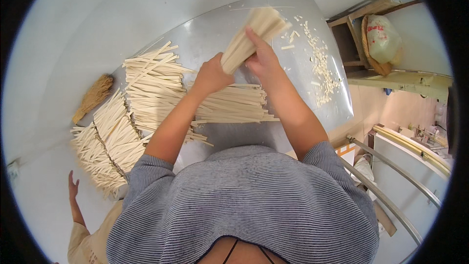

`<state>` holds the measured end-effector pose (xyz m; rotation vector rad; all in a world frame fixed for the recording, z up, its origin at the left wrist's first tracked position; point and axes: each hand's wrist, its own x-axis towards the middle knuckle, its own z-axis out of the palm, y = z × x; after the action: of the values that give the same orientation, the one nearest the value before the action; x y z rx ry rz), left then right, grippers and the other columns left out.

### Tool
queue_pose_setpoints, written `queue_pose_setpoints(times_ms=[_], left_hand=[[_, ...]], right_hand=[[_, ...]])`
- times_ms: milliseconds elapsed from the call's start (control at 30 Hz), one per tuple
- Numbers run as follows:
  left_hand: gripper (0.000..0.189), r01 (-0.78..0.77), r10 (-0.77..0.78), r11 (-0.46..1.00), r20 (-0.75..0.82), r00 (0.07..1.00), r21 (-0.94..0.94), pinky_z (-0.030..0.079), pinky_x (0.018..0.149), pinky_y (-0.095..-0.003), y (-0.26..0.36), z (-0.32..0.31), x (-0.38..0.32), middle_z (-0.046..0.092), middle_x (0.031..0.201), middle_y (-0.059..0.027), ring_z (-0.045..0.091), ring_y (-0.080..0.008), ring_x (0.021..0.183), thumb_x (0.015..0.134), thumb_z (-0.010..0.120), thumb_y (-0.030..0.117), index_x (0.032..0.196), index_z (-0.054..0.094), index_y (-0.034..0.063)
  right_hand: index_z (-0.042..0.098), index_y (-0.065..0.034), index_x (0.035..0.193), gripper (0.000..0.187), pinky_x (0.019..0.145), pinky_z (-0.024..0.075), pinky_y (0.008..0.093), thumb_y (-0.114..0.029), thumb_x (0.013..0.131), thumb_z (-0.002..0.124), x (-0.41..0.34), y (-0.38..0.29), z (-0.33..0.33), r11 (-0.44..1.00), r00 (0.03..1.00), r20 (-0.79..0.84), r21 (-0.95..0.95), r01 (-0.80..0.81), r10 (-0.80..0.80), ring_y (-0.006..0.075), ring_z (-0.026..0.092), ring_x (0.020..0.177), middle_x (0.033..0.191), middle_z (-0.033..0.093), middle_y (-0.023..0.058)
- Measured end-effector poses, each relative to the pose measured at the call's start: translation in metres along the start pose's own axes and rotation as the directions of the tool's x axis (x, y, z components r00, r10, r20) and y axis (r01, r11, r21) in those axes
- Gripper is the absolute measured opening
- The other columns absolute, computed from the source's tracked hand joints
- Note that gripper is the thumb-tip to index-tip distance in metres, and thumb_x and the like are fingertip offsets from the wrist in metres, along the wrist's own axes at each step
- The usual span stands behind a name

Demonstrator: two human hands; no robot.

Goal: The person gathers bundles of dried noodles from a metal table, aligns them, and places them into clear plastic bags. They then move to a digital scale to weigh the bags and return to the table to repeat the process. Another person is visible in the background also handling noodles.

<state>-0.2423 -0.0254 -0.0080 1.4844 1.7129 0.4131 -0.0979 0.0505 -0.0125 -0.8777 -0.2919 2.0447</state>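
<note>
A bundle of pale flat strips point(240, 46), which look like dried noodles, is raised at a slant above the metal tabletop point(205, 31). My left hand point(213, 76) grips its lower end. Higher up, my right hand point(264, 55) holds the bundle's right side, the thumb lying across the front. The bundle's far end is blurred. Beneath my hands lies a row of loose strips point(231, 104), placed lengthwise. A thicker pile of strips point(152, 84) joins it on the left, partly behind my left forearm.
Broken bits point(320, 69) litter the table's right side. At left are more strips point(110, 135) with dark dividing lines and a straw hand broom point(94, 97). A co-worker's hand point(73, 187) shows at lower left. Metal rails point(395, 179) and a shelf with a plastic bag point(383, 38) stand right.
</note>
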Motion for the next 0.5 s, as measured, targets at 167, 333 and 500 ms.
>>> queue_pose_setpoints(times_ms=[167,333,500], left_hand=[[0.05,0.492,0.129,0.298,0.545,0.829,-0.818,0.051,0.065,-0.0325,-0.017,-0.003,-0.025,0.057,0.077,-0.0075,0.06,-0.017,0.066,0.073,0.063,0.009,0.118,0.045,0.0002],[0.047,0.614,0.316,-0.026,0.577,0.754,-0.789,0.052,0.065,-0.031,-0.015,0.016,-0.044,0.052,0.077,-0.0051,0.057,-0.0146,0.066,0.075,0.059,0.011,0.119,0.045,-0.0003],[0.049,0.66,0.423,0.038,0.611,0.669,-0.75,0.054,0.071,-0.0346,0.007,0.034,-0.073,0.05,0.076,-0.0058,0.056,-0.015,0.066,0.075,0.06,0.015,0.118,0.044,-0.001]], right_hand=[[0.008,-0.0113,0.145,0.092,0.107,0.0131,0.0557,-0.054,0.082,0.059,-0.027,-0.024,-0.041,0.995,0.982,-0.188,-0.095,-0.034,0.015,0.0344,0.008,0.138,0.148,0.011,0.0194],[0.014,-0.0104,0.145,0.092,0.108,0.0178,0.0547,-0.06,0.08,0.056,-0.063,0.01,-0.061,0.984,0.984,-0.005,-0.029,-0.177,0.177,0.0347,0.015,0.138,0.147,0.019,0.0214],[0.024,-0.0088,0.14,0.082,0.1,0.037,0.0486,-0.052,0.081,0.06,-0.076,0.031,-0.039,0.966,0.856,0.513,0.182,-0.186,0.068,0.0316,0.047,0.115,0.127,0.047,0.0189]])
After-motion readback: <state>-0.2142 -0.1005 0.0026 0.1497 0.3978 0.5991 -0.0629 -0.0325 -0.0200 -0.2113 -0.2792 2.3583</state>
